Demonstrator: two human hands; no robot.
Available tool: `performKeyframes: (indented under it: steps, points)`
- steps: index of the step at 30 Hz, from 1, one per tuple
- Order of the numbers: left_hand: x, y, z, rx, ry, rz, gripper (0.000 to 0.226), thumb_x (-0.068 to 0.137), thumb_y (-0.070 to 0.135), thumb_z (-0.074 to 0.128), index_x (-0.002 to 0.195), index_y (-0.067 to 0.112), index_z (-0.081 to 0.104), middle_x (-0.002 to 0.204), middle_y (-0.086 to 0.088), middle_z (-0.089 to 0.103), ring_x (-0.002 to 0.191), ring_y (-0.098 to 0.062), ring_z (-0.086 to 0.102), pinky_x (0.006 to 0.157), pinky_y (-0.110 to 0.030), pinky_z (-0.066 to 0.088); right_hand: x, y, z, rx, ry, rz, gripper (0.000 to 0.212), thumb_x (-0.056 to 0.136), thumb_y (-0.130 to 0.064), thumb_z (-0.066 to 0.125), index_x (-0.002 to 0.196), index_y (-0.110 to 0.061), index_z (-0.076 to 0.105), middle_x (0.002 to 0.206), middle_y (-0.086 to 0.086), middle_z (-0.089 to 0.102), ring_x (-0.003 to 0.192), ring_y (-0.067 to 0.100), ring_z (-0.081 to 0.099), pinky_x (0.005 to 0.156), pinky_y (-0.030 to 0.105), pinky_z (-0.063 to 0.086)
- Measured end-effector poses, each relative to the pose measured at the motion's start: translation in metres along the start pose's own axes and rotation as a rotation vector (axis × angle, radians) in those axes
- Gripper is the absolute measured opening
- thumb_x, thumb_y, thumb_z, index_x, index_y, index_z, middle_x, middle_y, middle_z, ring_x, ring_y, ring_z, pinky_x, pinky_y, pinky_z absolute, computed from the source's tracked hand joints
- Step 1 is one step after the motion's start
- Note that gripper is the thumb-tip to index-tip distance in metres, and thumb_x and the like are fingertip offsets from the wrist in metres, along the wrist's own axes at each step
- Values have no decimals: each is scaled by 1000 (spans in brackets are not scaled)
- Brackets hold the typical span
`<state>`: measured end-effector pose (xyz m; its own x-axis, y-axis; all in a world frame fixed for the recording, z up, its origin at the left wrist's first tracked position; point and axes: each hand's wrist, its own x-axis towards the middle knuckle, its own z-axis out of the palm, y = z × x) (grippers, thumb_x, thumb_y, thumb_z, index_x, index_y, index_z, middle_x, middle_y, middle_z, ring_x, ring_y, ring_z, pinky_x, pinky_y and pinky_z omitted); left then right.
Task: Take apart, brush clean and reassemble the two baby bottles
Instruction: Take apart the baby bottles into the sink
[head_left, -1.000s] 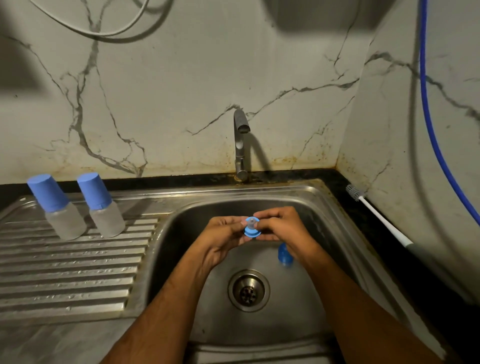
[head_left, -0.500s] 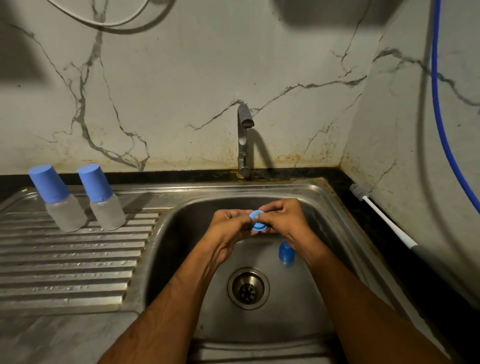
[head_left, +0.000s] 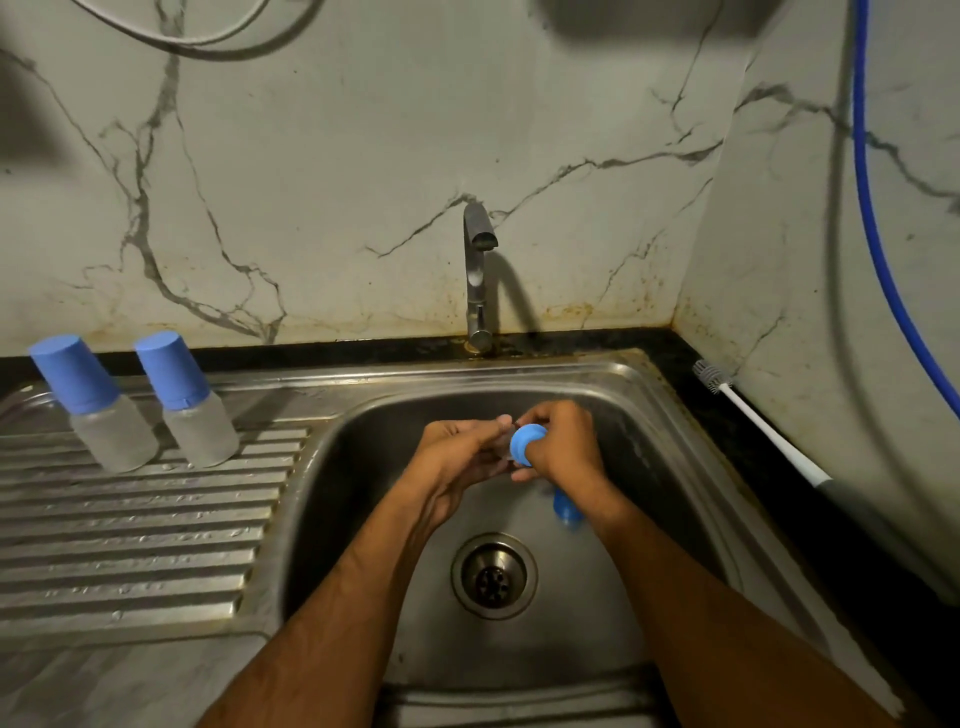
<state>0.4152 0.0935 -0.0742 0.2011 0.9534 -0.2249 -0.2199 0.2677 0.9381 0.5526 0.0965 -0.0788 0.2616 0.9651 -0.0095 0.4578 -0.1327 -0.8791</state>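
Head view: over the sink (head_left: 649, 410) bowl's far edge, the right hand (head_left: 563, 447) curls round a blue collar (head_left: 525, 443). Left hand (head_left: 457, 457) fingers (head_left: 493, 423), loosely bent, pinch something clear at the collar; I cannot tell what.

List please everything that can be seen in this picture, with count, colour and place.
baby bottles: 2, clear with blue caps, on the drainboard, left
blue ring: 1, blue, held over the basin
blue part: 1, blue, in the basin, partly hidden by the right wrist
bottle brush: 1, white handle, on the counter, right
tap: 1, steel, behind the basin
sink: 1, steel
drain: 1, basin floor
blue hose: 1, right wall
hands: left hand beside the ring; right hand holds it
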Motion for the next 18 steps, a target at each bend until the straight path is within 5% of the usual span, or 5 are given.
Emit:
performKeyframes:
  steps: [5, 11, 15, 18]
  points:
    - [14, -9, -12, -18, 118, 1, 26, 85, -20, 60, 101, -3, 72, 102, -16, 75, 90, -29, 74, 82, -38, 61, 2, -3, 3, 242, -56, 66, 25, 79, 17, 60, 96, 6, 75, 85, 18, 72, 85, 33, 73, 78, 43, 63]
    - [26, -23, -16, 170, 324, 103, 8, 80, 2, 80, 83, 2, 73, 81, -13, 75, 63, -10, 71, 59, -21, 57, 3, -2, -8, 592, -253, 288, 25, 89, 16, 45, 88, 5, 68, 94, 26, 70, 76, 35, 74, 59, 31, 62]
    - [26, -28, -22, 537, 299, 221, 9, 79, 12, 83, 81, 12, 74, 75, 2, 75, 73, -6, 72, 69, -22, 59, 9, 5, -13, 113, -116, 285, 17, 92, 1, 58, 77, -4, 60, 81, 14, 59, 58, 18, 66, 43, 21, 49]
    - [20, -33, -19, 821, 230, 297, 14, 78, 22, 84, 75, 22, 71, 69, 10, 70, 68, 6, 67, 65, -10, 52, 4, 13, -16, -437, 29, 181, 12, 87, -17, 72, 94, -8, 72, 90, 8, 68, 83, 24, 69, 66, 25, 51]
